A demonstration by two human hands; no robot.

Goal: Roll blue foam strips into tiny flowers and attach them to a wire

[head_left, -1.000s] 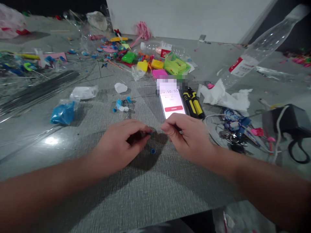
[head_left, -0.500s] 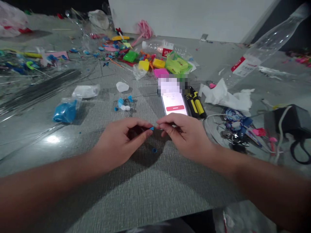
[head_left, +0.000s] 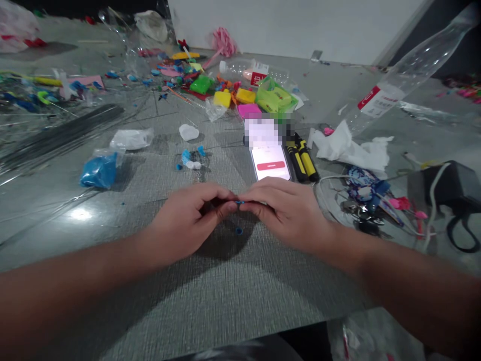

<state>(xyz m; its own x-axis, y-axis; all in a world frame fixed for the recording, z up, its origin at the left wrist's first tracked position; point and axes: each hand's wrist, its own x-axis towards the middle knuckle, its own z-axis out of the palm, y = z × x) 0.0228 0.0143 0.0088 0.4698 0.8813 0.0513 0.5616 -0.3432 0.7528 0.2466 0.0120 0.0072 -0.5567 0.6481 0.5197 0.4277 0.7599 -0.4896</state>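
Note:
Between the fingertips of my left hand (head_left: pixel 201 210) and my right hand (head_left: pixel 280 208), a tiny piece of blue clay (head_left: pixel 239 202) is pinched; most of it is hidden. Both hands are closed, their fingertips meeting above the table. Just below them lies a small dark blue ring-like bit (head_left: pixel 239 231). Beyond my left hand sit a curved blue and white clay shape (head_left: pixel 191 160) and a white clay lump (head_left: pixel 188 132). Farther left are a bag of blue clay (head_left: pixel 98 171) and a white wrapped packet (head_left: pixel 131 139).
A lit phone (head_left: pixel 268 160) lies just beyond my right hand, beside yellow-black tools (head_left: pixel 303 159). Right of these are crumpled tissue (head_left: pixel 353 148), keys (head_left: pixel 366 213), a cable and a black adapter (head_left: pixel 456 185). Bright clay packs (head_left: pixel 276 100) and plastic bottles (head_left: pixel 387 95) stand farther back.
My right hand's fingertips have moved left and closed onto the blue clay at my left fingertips. The gap between the hands is gone.

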